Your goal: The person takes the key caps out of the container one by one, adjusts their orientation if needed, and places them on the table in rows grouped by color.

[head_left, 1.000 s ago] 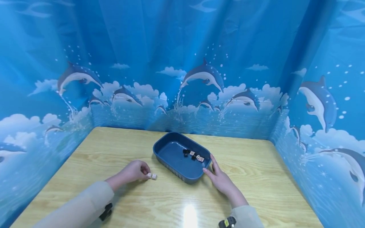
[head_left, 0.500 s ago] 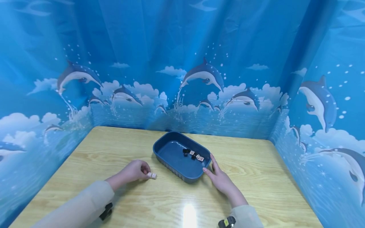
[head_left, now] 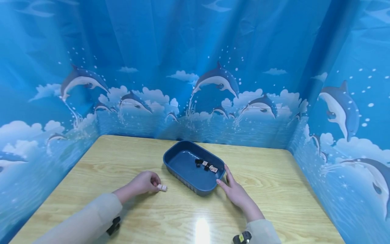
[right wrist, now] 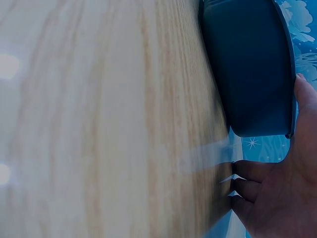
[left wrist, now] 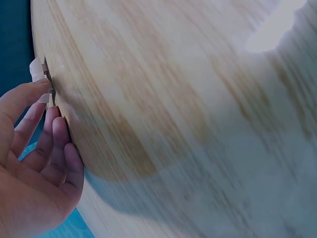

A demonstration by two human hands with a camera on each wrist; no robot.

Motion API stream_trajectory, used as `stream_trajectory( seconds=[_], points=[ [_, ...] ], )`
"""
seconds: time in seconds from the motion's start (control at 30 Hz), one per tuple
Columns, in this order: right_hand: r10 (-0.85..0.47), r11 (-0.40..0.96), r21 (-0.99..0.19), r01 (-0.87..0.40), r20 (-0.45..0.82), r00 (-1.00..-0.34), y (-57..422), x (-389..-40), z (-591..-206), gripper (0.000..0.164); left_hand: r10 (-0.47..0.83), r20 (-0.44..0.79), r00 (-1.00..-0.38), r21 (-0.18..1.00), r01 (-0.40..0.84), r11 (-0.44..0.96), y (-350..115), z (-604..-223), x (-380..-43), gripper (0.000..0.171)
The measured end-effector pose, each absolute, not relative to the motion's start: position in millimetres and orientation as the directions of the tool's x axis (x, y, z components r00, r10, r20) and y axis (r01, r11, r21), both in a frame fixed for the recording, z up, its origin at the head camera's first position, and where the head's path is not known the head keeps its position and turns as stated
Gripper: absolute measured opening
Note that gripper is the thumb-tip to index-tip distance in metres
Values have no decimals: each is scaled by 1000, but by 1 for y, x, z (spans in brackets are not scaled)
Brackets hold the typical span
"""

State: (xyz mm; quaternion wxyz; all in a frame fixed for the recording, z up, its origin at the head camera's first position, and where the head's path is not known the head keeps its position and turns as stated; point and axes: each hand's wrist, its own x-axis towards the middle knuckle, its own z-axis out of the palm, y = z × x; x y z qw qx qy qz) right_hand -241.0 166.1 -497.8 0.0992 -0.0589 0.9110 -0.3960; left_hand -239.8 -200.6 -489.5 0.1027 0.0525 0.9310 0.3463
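A small white cube-shaped piece (head_left: 159, 186) is pinched between thumb and fingers of my left hand (head_left: 142, 183), low at the tabletop. Just right of it lies a second white piece (head_left: 164, 188) with a faint mark on top. In the left wrist view, thumb and forefinger meet at a white piece (left wrist: 36, 70); the other fingers bend loosely. My right hand (head_left: 236, 193) touches the right end of a dark blue bin (head_left: 179, 176), fingers fairly straight. The right wrist view has its thumb at the bin's rim (right wrist: 292, 84) and the lower fingertips by the table.
Several small black pieces (head_left: 198, 162) and white-topped pieces (head_left: 214, 170) lie in the bin, toward its right end. The wooden table (head_left: 128, 156) ends at a blue dolphin-print curtain (head_left: 170, 115) behind and at both sides.
The two white pieces shift very slightly away from me beside the left hand. Both hands and the bin otherwise hold nearly the same positions.
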Motion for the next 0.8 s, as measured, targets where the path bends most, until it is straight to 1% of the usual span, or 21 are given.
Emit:
stream_trajectory(
  seconds=[0.8],
  points=[
    [-180, 680, -733, -21, -140, -974, 166, -242, -500, 78, 181, -139, -974, 659, 46, 751, -202, -492, -241, 19]
  ],
)
